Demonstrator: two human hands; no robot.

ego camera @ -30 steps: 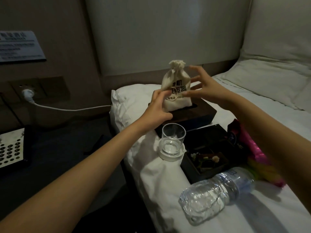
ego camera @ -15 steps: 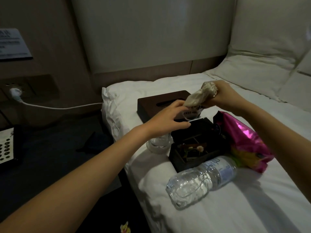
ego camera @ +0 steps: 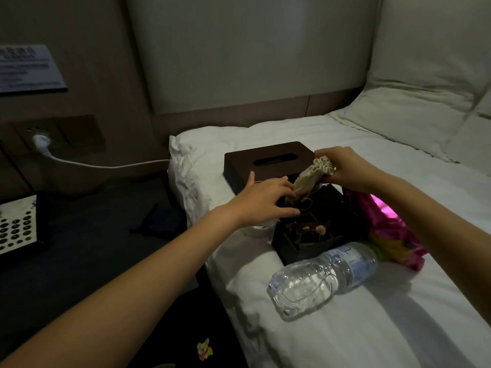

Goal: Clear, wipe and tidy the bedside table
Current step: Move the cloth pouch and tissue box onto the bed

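A cream drawstring cloth bag is tilted over the black compartment tray on the bed, its lower end down at the tray's far side. My right hand grips the bag's gathered neck. My left hand reaches in with fingers extended and touches the bag's lower end; it hides most of the drinking glass. Behind them lies the dark brown tissue box. The dark bedside table is to the left of the bed.
A clear water bottle lies on its side on the white sheet in front of the tray. A pink snack bag sits right of the tray. A white plug and cable run along the wall. A panel with dark buttons lies at far left.
The cloth bag has left the top of the tissue box and come down tilted to the black tray. My right hand went from open beside it to gripping its neck.
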